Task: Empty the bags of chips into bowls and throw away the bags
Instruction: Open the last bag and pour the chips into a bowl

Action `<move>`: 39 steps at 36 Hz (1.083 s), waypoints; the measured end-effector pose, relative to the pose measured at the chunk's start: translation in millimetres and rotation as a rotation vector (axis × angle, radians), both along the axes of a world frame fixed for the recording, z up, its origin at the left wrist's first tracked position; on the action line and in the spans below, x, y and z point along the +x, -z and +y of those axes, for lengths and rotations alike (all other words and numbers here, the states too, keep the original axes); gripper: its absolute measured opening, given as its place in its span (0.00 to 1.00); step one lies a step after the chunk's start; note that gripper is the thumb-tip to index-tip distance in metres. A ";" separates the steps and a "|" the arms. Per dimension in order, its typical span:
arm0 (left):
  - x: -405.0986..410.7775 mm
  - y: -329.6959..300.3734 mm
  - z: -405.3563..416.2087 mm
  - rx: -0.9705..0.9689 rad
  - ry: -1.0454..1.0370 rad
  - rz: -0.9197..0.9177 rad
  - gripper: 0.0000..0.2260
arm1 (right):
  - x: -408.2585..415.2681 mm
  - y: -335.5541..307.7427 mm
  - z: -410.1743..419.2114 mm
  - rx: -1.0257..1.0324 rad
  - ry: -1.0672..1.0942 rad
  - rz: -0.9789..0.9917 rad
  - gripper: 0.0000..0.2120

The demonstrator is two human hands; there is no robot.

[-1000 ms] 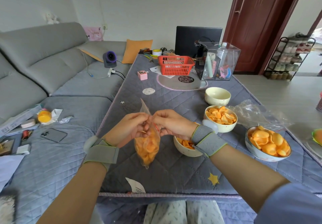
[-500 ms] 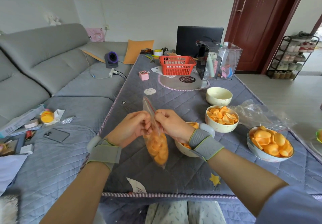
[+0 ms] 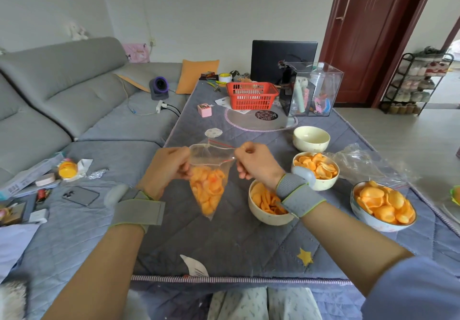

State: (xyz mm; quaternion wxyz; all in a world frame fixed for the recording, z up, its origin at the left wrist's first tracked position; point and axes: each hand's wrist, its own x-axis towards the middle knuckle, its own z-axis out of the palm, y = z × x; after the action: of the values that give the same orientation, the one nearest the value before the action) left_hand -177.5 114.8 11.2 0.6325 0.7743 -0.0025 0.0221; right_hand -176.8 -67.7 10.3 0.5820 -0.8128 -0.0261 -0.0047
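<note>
My right wrist hides part of the cream bowl of orange chips (image 3: 267,204) just below it. Between my hands hangs the clear zip-top plastic bag of orange chips (image 3: 208,185), long axis vertical, mouth up, tip down above the counter (image 3: 236,242). My left hand (image 3: 169,168) and right hand (image 3: 256,164) each pinch one side of its mouth, pulling it apart.

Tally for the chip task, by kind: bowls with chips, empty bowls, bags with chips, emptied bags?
Bowls holding orange chips: 3 (cream bowl under the right wrist, cream bowl behind it, pale blue-rimmed bowl at right)
Empty cream bowls: 1
Clear zip bags with chips: 1
Emptied clear plastic bags: 1
Total: 6
</note>
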 end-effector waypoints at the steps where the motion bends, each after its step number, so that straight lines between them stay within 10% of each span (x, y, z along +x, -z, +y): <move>1: 1.5 -4.4 1.2 0.075 -0.019 -0.014 0.17 | 2.9 -3.1 -3.0 -0.041 0.022 0.003 0.12; 12: 2.8 -65.4 -24.2 0.414 0.055 -0.102 0.16 | 17.4 -47.6 -11.8 -0.263 -0.044 0.087 0.07; 29: 51.6 -105.7 -67.3 0.355 0.055 -0.189 0.02 | 32.2 -119.2 -77.1 0.157 0.128 0.012 0.08; 39: 65.8 -107.1 -129.9 0.544 0.550 -0.344 0.37 | 34.6 -140.0 -123.3 -0.096 -0.003 -0.096 0.05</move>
State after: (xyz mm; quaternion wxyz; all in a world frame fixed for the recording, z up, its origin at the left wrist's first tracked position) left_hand -111.7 -15.1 118.3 0.3777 0.8685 -0.3204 -0.0203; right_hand -142.2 -191.0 150.3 0.5405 -0.8385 -0.0555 -0.0417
